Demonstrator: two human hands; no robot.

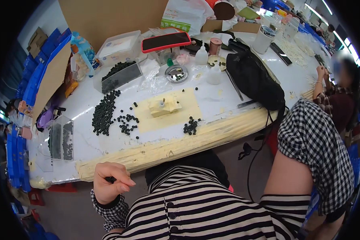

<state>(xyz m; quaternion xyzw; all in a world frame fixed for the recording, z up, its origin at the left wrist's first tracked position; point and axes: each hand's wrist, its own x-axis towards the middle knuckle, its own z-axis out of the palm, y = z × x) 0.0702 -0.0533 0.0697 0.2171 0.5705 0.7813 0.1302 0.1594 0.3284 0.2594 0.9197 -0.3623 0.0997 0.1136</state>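
Observation:
My left hand point(112, 182) hangs just off the table's front edge, fingers curled and thumb pressed toward them. A dark spot shows inside the curl; I cannot make out what it is. At the lower right rim my right arm is bent, and only part of my right hand point(326, 229) shows below the checkered sleeve's black cuff, its fingers hidden. On the table, a small pale block point(164, 107) with a short peg on top stands on a yellowish sheet point(190, 105). Small black round pieces point(104, 114) lie heaped left of it, with a smaller cluster point(192, 126) to the right.
A clear bin point(118, 78) holds more black pieces; another clear box point(62, 138) stands at the left. Behind are a red-rimmed phone point(166, 42), a round metal dish point(176, 74) and white bottles point(201, 55). A black bag point(254, 76) lies right. Another person point(340, 92) sits beyond.

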